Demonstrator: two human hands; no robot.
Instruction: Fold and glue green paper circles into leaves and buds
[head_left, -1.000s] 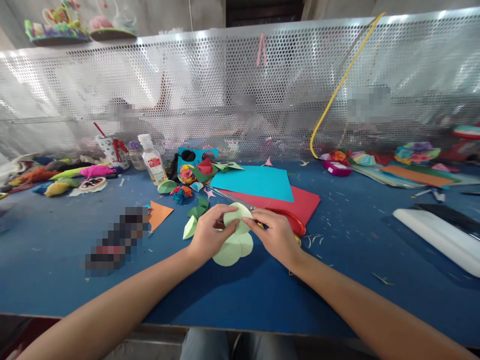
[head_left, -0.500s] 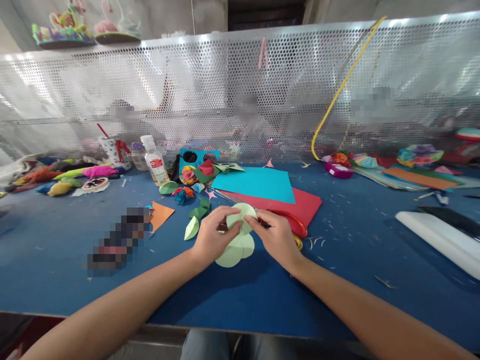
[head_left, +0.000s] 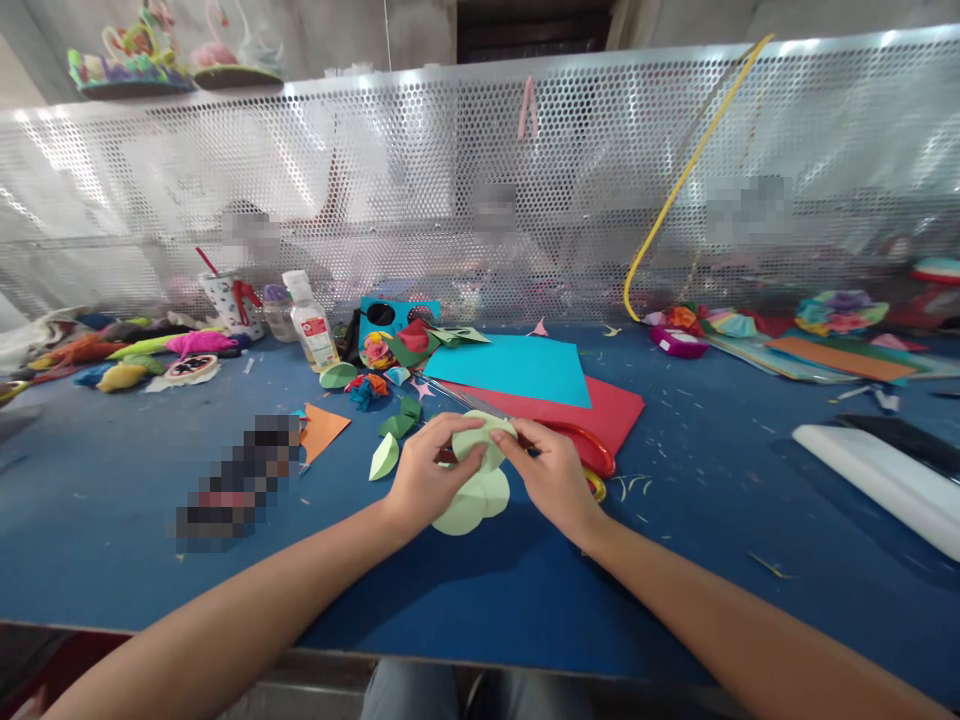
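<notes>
Between my two hands is a pale green paper circle [head_left: 480,434], raised over the blue table. My left hand [head_left: 429,470] pinches its left side, thumb in front. On its right side my right hand [head_left: 551,468] grips the edge between thumb and fingers. Just below lie several more pale green paper circles [head_left: 463,510], overlapping on the table. Red-handled scissors [head_left: 592,448] rest beyond my right hand, partly hidden by it. A yellow ring-shaped handle [head_left: 595,486] shows next to them. Left of my left hand lies a folded pale green paper piece [head_left: 384,457].
Turquoise paper [head_left: 517,368] and red paper [head_left: 619,408] lie ahead. A glue bottle [head_left: 311,325], paper flowers [head_left: 367,388] and an orange paper piece [head_left: 324,432] are to the left. A white block-like object [head_left: 877,480] lies right. A perforated metal screen [head_left: 585,200] closes the back.
The held paper circle tilts slightly, and its upper edge looks a little lower. Both hands stay almost where they were.
</notes>
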